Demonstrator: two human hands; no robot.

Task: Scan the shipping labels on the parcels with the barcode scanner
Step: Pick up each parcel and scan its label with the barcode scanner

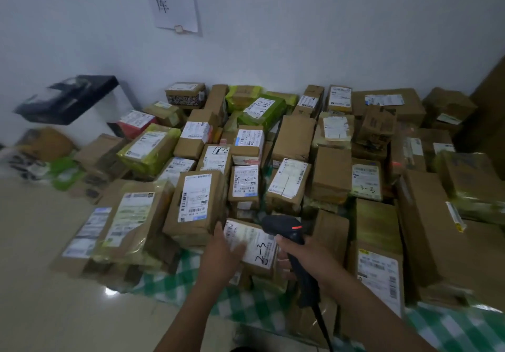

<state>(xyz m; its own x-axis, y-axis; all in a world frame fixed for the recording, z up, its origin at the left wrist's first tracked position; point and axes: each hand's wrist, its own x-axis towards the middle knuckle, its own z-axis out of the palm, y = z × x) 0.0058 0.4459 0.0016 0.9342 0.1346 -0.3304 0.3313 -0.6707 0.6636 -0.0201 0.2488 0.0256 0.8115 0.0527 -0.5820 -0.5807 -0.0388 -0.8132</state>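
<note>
Right now the left hand (222,256) lies on the near small parcel (262,269), fingers (218,230) straight against its shipping label (255,242). The right hand (302,254) wraps the barcode scanner (284,227), just right of that label.

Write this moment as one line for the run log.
phase: scanning | left hand: touches parcel | right hand: grips barcode scanner, head close to that parcel

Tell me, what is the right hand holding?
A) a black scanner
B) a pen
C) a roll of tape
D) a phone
A: the right hand grips the black scanner by its handle.
</note>
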